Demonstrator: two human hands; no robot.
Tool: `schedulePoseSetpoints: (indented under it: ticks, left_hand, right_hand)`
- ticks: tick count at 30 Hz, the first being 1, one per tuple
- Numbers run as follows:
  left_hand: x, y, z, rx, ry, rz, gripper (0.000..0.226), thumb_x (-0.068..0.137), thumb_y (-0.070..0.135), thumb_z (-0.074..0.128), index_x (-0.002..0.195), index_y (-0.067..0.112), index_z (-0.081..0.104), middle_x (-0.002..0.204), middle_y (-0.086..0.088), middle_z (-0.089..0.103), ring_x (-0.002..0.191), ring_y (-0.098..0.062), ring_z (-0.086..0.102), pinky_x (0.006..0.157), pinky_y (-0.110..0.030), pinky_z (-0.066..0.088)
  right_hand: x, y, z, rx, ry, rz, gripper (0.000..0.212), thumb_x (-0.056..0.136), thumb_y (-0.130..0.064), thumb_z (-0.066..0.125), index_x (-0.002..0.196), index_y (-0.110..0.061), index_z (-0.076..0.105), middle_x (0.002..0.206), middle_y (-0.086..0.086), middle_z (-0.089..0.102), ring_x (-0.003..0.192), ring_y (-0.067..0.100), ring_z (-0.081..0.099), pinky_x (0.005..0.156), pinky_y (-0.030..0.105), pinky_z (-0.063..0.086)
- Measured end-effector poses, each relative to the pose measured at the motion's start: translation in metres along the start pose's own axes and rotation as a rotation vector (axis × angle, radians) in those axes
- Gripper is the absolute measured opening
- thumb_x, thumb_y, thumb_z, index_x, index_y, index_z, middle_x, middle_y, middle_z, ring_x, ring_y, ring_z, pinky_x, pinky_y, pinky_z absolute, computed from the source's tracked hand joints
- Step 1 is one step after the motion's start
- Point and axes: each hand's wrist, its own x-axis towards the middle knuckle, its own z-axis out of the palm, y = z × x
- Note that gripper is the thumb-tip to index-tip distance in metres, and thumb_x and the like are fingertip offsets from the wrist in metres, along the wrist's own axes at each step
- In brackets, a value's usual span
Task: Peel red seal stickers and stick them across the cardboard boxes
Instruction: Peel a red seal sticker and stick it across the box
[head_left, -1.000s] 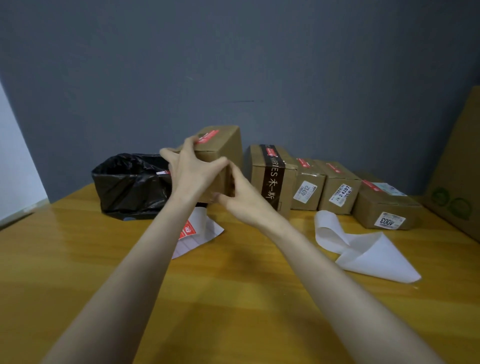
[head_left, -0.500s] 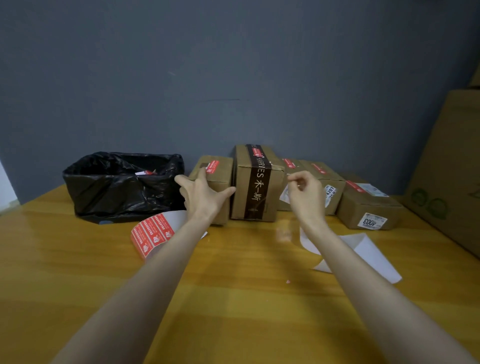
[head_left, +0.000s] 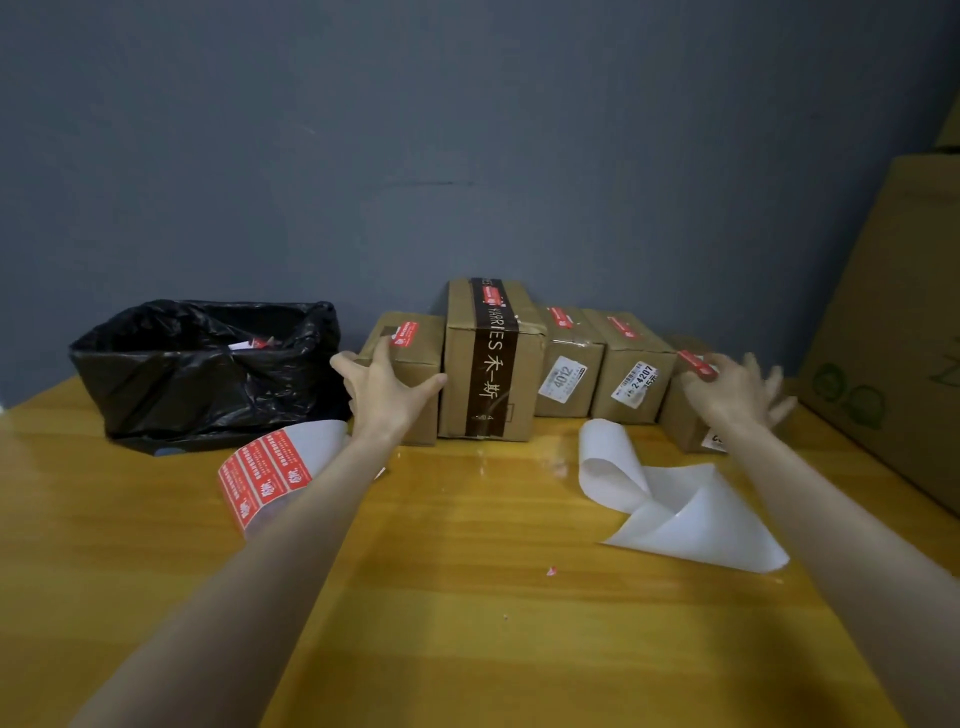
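Yellow table, grey wall, cardboard boxes in a row, left hand spread against one, right hand splayed

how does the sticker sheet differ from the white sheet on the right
The sticker sheet carries red stickers; the white sheet is blank. The sticker sheet lies by the black bag, the white sheet before the labelled boxes. Both are curled, on the table.

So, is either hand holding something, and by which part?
Nothing is gripped. The left hand rests, fingers spread, on the leftmost box. The right hand, also spread, is at the rightmost box by its red sticker; contact cannot be told.
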Motion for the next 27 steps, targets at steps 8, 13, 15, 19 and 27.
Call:
schedulePoseSetpoints:
  ticks: [8, 13, 15, 19, 27]
  left_hand:
    - [0.014, -0.005, 0.001, -0.066, -0.141, 0.008, 0.089, 0.071, 0.037, 0.078, 0.144, 0.020, 0.029, 0.144, -0.015, 0.011, 0.134, -0.033, 0.025, 0.111, -0.040, 0.032]
    - [0.025, -0.003, 0.003, -0.031, -0.189, -0.040, 0.106, 0.062, 0.036, 0.084, 0.146, 0.021, 0.021, 0.147, -0.013, 0.008, 0.137, -0.033, 0.019, 0.112, -0.044, 0.029]
    - [0.028, -0.002, 0.005, -0.020, -0.196, -0.049, 0.111, 0.061, 0.035, 0.085, 0.147, 0.021, 0.017, 0.149, -0.014, 0.005, 0.139, -0.034, 0.017, 0.112, -0.046, 0.027]
    - [0.034, -0.002, 0.004, -0.022, -0.259, -0.054, 0.120, 0.061, 0.033, 0.085, 0.150, 0.025, 0.005, 0.151, -0.014, -0.003, 0.141, -0.034, 0.010, 0.113, -0.048, 0.022]
    - [0.045, -0.001, 0.001, -0.107, -0.316, -0.101, 0.066, 0.094, 0.057, 0.020, 0.150, 0.028, -0.002, 0.156, -0.008, -0.010, 0.144, -0.031, 0.005, 0.114, -0.046, 0.012]
  right_hand:
    - [0.001, 0.006, 0.022, -0.002, -0.167, -0.028, 0.046, 0.094, -0.036, 0.046, 0.139, -0.031, 0.039, 0.157, 0.007, 0.009, 0.143, 0.038, -0.009, 0.115, 0.053, -0.001]
    - [-0.001, 0.001, 0.024, -0.006, -0.172, -0.021, 0.048, 0.095, -0.032, 0.046, 0.142, -0.030, 0.035, 0.158, 0.009, 0.006, 0.142, 0.038, -0.011, 0.114, 0.053, -0.004]
    - [-0.001, 0.001, 0.025, -0.029, -0.180, -0.025, 0.049, 0.095, -0.031, 0.046, 0.143, -0.029, 0.033, 0.157, 0.010, 0.005, 0.142, 0.038, -0.010, 0.114, 0.052, -0.005]
    - [0.001, -0.002, 0.024, -0.069, -0.209, 0.001, 0.052, 0.095, -0.033, 0.046, 0.144, -0.027, 0.028, 0.157, 0.010, 0.003, 0.142, 0.038, -0.012, 0.114, 0.051, -0.006]
    - [0.005, -0.013, 0.020, -0.117, -0.253, 0.049, 0.049, 0.097, -0.040, 0.039, 0.143, -0.024, 0.031, 0.157, 0.013, 0.004, 0.142, 0.041, -0.010, 0.114, 0.056, -0.004]
